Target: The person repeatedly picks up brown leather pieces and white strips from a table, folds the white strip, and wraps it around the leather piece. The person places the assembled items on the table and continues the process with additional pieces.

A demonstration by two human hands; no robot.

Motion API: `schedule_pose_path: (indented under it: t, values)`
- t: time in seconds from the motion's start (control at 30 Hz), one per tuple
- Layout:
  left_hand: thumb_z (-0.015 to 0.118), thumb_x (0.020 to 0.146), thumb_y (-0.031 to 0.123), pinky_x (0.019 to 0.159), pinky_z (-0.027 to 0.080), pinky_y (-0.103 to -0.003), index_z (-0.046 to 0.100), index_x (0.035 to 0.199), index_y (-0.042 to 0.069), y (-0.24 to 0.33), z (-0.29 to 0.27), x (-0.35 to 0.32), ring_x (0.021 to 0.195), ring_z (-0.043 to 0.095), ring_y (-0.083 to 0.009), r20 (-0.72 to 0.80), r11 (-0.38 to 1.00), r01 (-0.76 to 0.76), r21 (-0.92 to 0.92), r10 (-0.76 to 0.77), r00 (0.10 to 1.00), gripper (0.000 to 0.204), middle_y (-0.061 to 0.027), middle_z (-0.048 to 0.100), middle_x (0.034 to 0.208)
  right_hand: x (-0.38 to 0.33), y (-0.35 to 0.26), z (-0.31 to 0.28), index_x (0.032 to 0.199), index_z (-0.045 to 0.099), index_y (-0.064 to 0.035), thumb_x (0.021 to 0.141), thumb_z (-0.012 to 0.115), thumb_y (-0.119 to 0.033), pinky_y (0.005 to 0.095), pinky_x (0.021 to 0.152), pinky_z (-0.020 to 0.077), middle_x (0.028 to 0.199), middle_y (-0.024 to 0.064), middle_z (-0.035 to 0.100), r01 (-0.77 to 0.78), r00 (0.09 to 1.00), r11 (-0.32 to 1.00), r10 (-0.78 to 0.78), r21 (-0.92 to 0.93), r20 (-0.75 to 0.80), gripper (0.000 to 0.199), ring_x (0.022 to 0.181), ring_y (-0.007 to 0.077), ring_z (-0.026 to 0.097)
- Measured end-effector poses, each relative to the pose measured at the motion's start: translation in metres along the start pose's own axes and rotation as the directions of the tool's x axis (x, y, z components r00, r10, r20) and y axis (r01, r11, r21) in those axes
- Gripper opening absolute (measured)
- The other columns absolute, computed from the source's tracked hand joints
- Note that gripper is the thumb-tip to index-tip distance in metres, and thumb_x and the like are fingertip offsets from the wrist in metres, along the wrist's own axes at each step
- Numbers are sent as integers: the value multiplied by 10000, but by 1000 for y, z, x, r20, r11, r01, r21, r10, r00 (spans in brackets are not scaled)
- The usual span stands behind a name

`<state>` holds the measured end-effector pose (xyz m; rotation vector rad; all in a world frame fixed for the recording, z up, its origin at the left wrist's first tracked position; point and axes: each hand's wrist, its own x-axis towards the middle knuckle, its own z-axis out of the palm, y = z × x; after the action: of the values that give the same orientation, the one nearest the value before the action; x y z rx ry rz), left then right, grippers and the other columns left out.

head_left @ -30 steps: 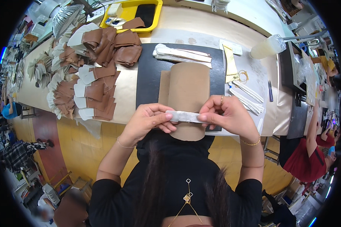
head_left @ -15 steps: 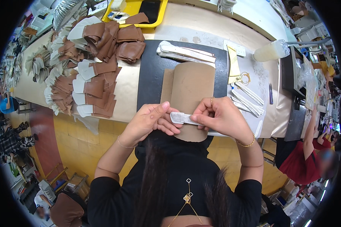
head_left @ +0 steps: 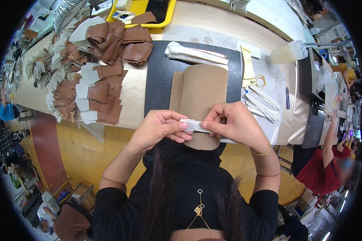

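Left hand (head_left: 159, 128) and right hand (head_left: 233, 122) both pinched shut on a short pale strip (head_left: 195, 125), one at each end, fingertips nearly meeting over its middle. Strip held level just above the near end of a tan leather piece (head_left: 201, 100), at the front edge of the table (head_left: 213, 24), right over the chest.

Tan leather piece lying on a black mat (head_left: 161, 76), its near end hanging past the table's front edge. Bare mat left of the leather piece, between it and the brown heap. More pale strips (head_left: 197, 54) stacked across the far side of the mat, just beyond the leather piece. To the left, a crowded heap of brown and white cut pieces (head_left: 96, 76), touching and overlapping, reaching close to the mat's left edge. To the right, a few white strips (head_left: 263, 105) fanned out near the right hand, a gold ring-shaped thing (head_left: 260, 81) and a yellowish tag (head_left: 247, 68) beside them. Yellow tray (head_left: 171, 14) at the far edge, cut off by the picture's rim. Milky plastic bottle (head_left: 287, 52) lying on its side far right.

Middle of the strip partly covered by thumbs and fingers; its far-right end lost behind the right hand. Lower part of the leather piece hidden behind the hands. Anything under the heap not to be made out.
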<state>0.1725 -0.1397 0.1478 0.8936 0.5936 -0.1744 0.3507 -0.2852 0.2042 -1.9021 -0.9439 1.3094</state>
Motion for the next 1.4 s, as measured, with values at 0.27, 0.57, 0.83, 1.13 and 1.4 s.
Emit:
schedule_pose_path:
  t: [0.27, 0.57, 0.83, 1.13, 1.4]
  values:
    - [630, 895, 93, 625, 579, -247, 609, 1003, -84, -3, -5, 7, 740, 706, -215, 1, 999, 40, 26, -40, 999, 209, -191, 686, 863, -4, 14, -12, 846, 676, 4, 782, 757, -95, 196, 589, 463, 702, 17, 660, 35, 996, 993, -43, 110, 72, 143, 636, 53, 598]
    - [614, 890, 50, 581, 588, -272, 610, 936, -59, -7, -8, 10, 675, 703, -235, -20, 999, 28, 25, -28, 999, 118, -197, 683, 807, -8, 30, -13, 829, 670, -11, 776, 765, -107, 210, 633, 451, 728, 7, 646, 76, 997, 976, -75, 204, -13, 144, 671, 62, 570]
    - [640, 888, 86, 619, 573, -247, 622, 966, -69, -11, -11, 11, 706, 701, -205, 19, 1000, 12, 22, -13, 1000, 175, -173, 687, 817, -9, 36, -10, 834, 661, 6, 800, 736, -132, 216, 594, 459, 702, 29, 654, 121, 992, 969, -114, 217, -48, 160, 643, 61, 581]
    - [632, 888, 61, 624, 562, -248, 619, 965, -64, -14, -14, 14, 711, 696, -198, 38, 998, -19, 55, 16, 999, 147, -165, 687, 816, -8, 38, -9, 769, 606, 1, 768, 765, -151, 235, 569, 450, 675, 52, 632, 146, 985, 978, -130, 150, -115, 220, 615, 94, 577]
    - [620, 879, 32, 590, 578, -271, 594, 930, -52, -15, -12, 18, 667, 690, -212, 11, 998, 11, 61, -12, 1000, 102, -163, 670, 769, -4, 58, -5, 789, 559, -54, 699, 839, -181, 201, 591, 400, 654, -36, 530, 83, 977, 995, -70, 53, -203, 320, 634, 48, 481]
